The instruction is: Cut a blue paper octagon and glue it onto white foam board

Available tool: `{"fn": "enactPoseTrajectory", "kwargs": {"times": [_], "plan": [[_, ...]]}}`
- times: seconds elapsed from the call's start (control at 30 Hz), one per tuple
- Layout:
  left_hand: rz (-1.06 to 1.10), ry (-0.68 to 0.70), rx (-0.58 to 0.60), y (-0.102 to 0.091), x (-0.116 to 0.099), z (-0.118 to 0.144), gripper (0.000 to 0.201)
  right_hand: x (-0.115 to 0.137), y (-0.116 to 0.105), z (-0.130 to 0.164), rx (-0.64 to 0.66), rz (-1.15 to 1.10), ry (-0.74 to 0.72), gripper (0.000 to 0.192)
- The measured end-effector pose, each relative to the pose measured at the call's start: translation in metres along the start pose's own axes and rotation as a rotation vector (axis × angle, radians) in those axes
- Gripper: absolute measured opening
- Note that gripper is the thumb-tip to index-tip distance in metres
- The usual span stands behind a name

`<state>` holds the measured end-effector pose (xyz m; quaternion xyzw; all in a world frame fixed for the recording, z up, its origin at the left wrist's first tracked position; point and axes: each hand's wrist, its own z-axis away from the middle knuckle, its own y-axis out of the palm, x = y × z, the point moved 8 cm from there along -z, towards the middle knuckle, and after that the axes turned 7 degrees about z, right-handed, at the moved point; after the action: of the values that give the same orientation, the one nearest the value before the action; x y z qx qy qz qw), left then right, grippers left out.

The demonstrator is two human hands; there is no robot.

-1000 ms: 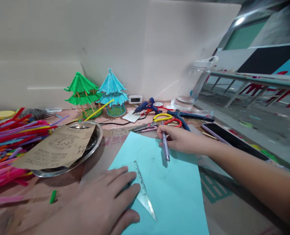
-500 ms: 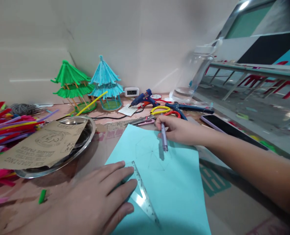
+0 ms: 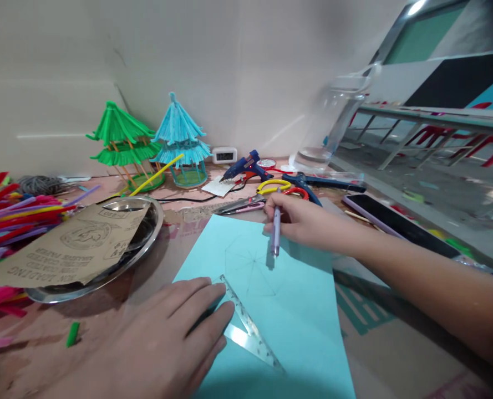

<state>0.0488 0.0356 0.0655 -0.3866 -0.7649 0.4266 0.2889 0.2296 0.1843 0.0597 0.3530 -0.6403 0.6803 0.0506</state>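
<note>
Near centre on the worktop point(image 3: 30, 363), a paper sheet point(image 3: 308, 332) with a set square point(image 3: 257, 339) on its left part. Left of it, a dish point(image 3: 158, 238) with sandpaper point(image 3: 71, 244) on top. Behind the sheet, scissors point(image 3: 273, 187), then a glue gun point(image 3: 245, 165); to the right, a phone point(image 3: 396, 223).

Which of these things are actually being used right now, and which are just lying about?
Apparently in use:
- purple pen, in the right hand
- clear set square, under the left hand
- light blue paper, beneath both

Apparently just lying about:
- glue gun
- phone
- metal dish
- green model
- blue model
</note>
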Motion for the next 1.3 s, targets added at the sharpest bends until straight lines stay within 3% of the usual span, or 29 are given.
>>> {"fn": "enactPoseTrajectory", "kwargs": {"times": [0.1, 0.17, 0.27, 0.37, 0.47, 0.63, 1.1, 1.3], "plan": [[-0.014, 0.032, -0.025, -0.003, -0.002, 0.001, 0.037, 0.013, -0.018, 0.009, -0.209, -0.005, 0.017, 0.031], [-0.006, 0.066, -0.037, -0.005, -0.004, 0.001, 0.041, 0.029, -0.016, 0.016, -0.236, -0.14, -0.08, 0.034], [-0.001, 0.109, -0.024, -0.005, -0.005, 0.001, 0.049, 0.049, 0.008, 0.024, -0.067, -0.462, -0.226, 0.049], [-0.011, 0.127, 0.026, -0.003, -0.004, 0.002, 0.054, 0.047, 0.036, 0.025, 0.078, -0.614, -0.155, 0.066], [-0.014, 0.131, 0.084, 0.003, -0.005, 0.004, 0.057, 0.036, 0.049, 0.022, 0.094, -0.614, -0.056, 0.059], [-0.016, 0.116, 0.101, 0.009, -0.007, 0.006, 0.059, 0.035, 0.047, 0.021, 0.063, -0.638, -0.051, 0.039], [0.089, 0.073, 0.219, 0.034, 0.003, 0.033, 0.055, 0.036, 0.049, 0.021, 0.074, -0.593, -0.095, 0.037], [0.101, 0.049, 0.253, 0.032, 0.002, 0.027, 0.059, 0.037, 0.048, 0.021, 0.073, -0.578, -0.091, 0.035]]}}
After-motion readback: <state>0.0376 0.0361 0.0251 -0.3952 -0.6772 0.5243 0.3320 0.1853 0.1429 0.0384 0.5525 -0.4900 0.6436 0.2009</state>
